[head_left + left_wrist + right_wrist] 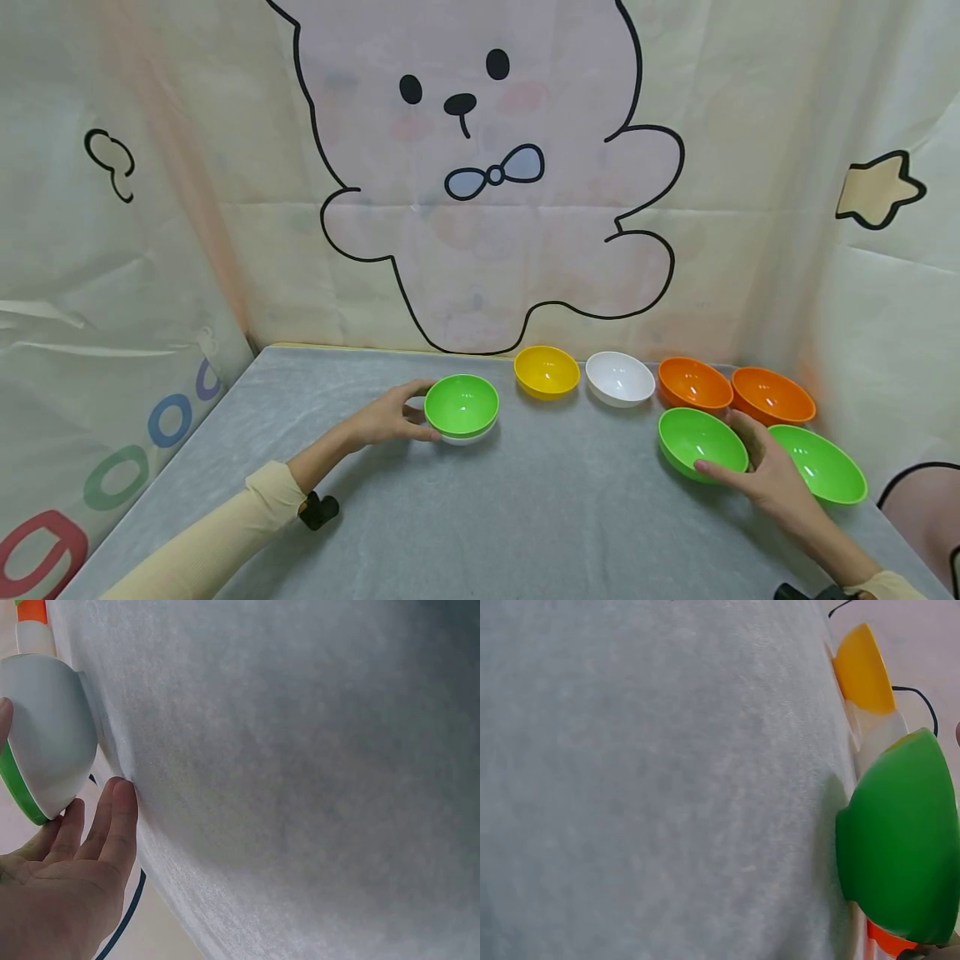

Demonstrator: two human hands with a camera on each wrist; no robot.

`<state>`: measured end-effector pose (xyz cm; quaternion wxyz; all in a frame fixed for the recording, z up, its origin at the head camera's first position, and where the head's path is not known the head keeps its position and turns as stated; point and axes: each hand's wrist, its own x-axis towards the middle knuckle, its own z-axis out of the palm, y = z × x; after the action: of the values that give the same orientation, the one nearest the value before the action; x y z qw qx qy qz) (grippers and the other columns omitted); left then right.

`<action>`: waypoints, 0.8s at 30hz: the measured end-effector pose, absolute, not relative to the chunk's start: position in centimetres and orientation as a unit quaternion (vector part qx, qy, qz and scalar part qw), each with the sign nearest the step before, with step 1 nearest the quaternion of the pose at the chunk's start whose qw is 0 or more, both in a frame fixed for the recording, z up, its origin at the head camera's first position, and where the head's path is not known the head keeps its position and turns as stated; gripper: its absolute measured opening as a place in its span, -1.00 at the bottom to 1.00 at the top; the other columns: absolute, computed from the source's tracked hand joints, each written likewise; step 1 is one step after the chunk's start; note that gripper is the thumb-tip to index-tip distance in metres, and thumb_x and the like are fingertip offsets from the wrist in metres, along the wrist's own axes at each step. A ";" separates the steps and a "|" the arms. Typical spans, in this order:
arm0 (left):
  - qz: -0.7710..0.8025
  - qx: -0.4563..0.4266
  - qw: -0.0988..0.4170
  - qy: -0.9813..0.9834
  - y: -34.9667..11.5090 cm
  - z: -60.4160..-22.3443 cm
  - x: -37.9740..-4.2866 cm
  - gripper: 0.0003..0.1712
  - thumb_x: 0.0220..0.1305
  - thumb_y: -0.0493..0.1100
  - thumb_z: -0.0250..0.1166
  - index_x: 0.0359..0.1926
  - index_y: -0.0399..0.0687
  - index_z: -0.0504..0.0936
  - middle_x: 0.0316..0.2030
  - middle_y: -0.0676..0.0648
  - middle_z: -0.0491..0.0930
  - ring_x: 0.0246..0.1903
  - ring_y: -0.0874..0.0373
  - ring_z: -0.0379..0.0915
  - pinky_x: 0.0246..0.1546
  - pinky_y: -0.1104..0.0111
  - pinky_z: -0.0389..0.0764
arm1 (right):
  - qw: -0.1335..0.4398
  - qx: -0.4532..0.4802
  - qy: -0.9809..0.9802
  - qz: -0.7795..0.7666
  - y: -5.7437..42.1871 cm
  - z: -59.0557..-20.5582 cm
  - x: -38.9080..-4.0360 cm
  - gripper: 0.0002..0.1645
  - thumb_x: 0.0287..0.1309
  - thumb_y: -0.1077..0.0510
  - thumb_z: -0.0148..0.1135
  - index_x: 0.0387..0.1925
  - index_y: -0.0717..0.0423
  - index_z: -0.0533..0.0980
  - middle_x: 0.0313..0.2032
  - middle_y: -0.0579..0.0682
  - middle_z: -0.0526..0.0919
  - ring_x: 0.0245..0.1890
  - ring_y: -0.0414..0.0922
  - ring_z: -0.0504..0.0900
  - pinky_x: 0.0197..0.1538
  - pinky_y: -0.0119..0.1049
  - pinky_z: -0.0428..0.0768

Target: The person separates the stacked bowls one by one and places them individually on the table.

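On the left, a green bowl (461, 405) is nested in a white bowl (56, 720). My left hand (393, 415) holds this stack from its left side, thumb on the near side and fingers reaching round the far side. In the left wrist view, fingertips (73, 806) touch the rim. Over on the right, my right hand (772, 471) grips another green bowl (697, 446), thumb at its near rim and fingers at the right side. That bowl's base sits close over the cloth in the right wrist view. A third green bowl (821, 467) lies partly behind this hand.
A yellow bowl (546, 372), a white bowl (619, 379) and two orange bowls, one on the left (693, 383) and one on the right (772, 396), line the back edge. Grey cloth (525, 517) covers the table. A printed curtain (480, 250) hangs behind.
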<state>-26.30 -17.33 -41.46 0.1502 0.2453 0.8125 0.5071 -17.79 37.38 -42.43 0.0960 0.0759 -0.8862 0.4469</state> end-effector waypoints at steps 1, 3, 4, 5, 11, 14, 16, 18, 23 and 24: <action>0.507 0.246 0.150 0.812 -17.4 -41.5 -26.3 0.00 0.17 -0.16 0.56 0.51 -0.20 0.22 0.35 -0.26 0.31 0.18 -0.26 0.47 0.10 0.10 0.60 | 0.095 0.077 -0.884 0.451 37.4 -42.3 -17.8 0.12 0.21 0.17 0.48 0.52 0.40 -0.05 0.40 0.45 0.16 0.37 0.16 0.14 0.09 -0.82 0.13; 0.507 0.246 0.150 0.813 -17.4 -41.5 -26.3 -0.01 0.17 -0.16 0.56 0.51 -0.20 0.22 0.36 -0.26 0.31 0.18 -0.26 0.47 0.10 0.09 0.59 | 0.092 0.077 -0.884 0.452 37.4 -42.1 -17.8 0.14 0.22 0.18 0.47 0.53 0.43 -0.07 0.41 0.48 0.14 0.38 0.33 0.10 0.12 -0.83 0.10; 0.507 0.245 0.149 0.813 -17.4 -41.5 -26.3 0.00 0.17 -0.16 0.56 0.51 -0.21 0.22 0.36 -0.26 0.31 0.18 -0.26 0.47 0.11 0.09 0.59 | 0.090 0.076 -0.884 0.452 37.4 -42.0 -17.9 0.14 0.23 0.17 0.47 0.53 0.44 -0.09 0.41 0.49 0.13 0.38 0.39 0.08 0.13 -0.83 0.08; 0.506 0.246 0.149 0.813 -17.4 -41.5 -26.3 0.00 0.17 -0.15 0.56 0.51 -0.21 0.23 0.36 -0.26 0.31 0.18 -0.26 0.47 0.11 0.09 0.59 | 0.088 0.074 -0.885 0.450 37.4 -41.8 -17.9 0.15 0.23 0.16 0.46 0.53 0.44 -0.10 0.42 0.50 0.11 0.39 0.41 0.06 0.13 -0.84 0.07; 0.505 0.245 0.148 0.814 -17.4 -41.5 -26.4 0.00 0.16 -0.15 0.57 0.51 -0.22 0.22 0.36 -0.27 0.30 0.18 -0.26 0.46 0.14 0.07 0.56 | 0.086 0.072 -0.894 0.434 37.2 -40.7 -17.9 0.14 0.28 0.07 0.43 0.55 0.39 -0.09 0.46 0.48 0.06 0.43 0.41 0.00 0.13 -0.84 0.06; 0.504 0.244 0.149 0.815 -17.3 -41.5 -26.4 0.00 0.17 -0.14 0.56 0.51 -0.22 0.22 0.37 -0.27 0.30 0.18 -0.25 0.46 0.14 0.07 0.56 | 0.097 0.082 -0.891 0.435 37.1 -40.2 -18.1 0.10 0.29 0.09 0.43 0.54 0.39 -0.05 0.46 0.47 0.07 0.44 0.38 0.01 0.16 -0.82 0.08; 0.502 0.245 0.148 0.816 -17.3 -41.5 -26.4 0.00 0.17 -0.14 0.56 0.51 -0.23 0.22 0.37 -0.27 0.30 0.18 -0.25 0.47 0.14 0.07 0.56 | 0.104 0.088 -0.890 0.435 36.9 -39.9 -18.3 0.07 0.29 0.10 0.42 0.54 0.39 -0.01 0.45 0.46 0.08 0.44 0.36 0.03 0.17 -0.80 0.10; 0.501 0.247 0.146 0.817 -17.3 -41.4 -26.3 0.00 0.16 -0.14 0.56 0.51 -0.23 0.22 0.37 -0.27 0.30 0.18 -0.25 0.47 0.14 0.06 0.56 | 0.109 0.094 -0.886 0.440 36.7 -39.7 -18.5 0.04 0.29 0.12 0.43 0.53 0.38 0.02 0.45 0.45 0.11 0.45 0.28 0.10 0.19 -0.78 0.14; 0.500 0.249 0.144 0.817 -17.3 -41.4 -26.4 0.00 0.16 -0.15 0.57 0.50 -0.25 0.22 0.36 -0.28 0.31 0.18 -0.26 0.47 0.16 0.05 0.54 | 0.123 0.108 -0.882 0.442 35.9 -39.2 -18.9 -0.04 0.25 0.14 0.46 0.49 0.36 0.15 0.37 0.41 0.26 0.28 -0.26 0.38 0.14 -0.72 0.31; 0.500 0.248 0.144 0.817 -17.3 -41.4 -26.4 0.00 0.16 -0.14 0.57 0.50 -0.25 0.22 0.36 -0.28 0.31 0.18 -0.26 0.47 0.16 0.05 0.54 | 0.126 0.111 -0.882 0.440 35.8 -39.2 -18.9 -0.06 0.25 0.14 0.46 0.48 0.35 0.18 0.35 0.38 0.31 0.22 -0.36 0.39 0.12 -0.71 0.34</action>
<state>-26.38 -17.34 -41.42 0.1437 0.2479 0.8173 0.5000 -18.95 35.78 -39.18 0.1261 0.1112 -0.8822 0.4398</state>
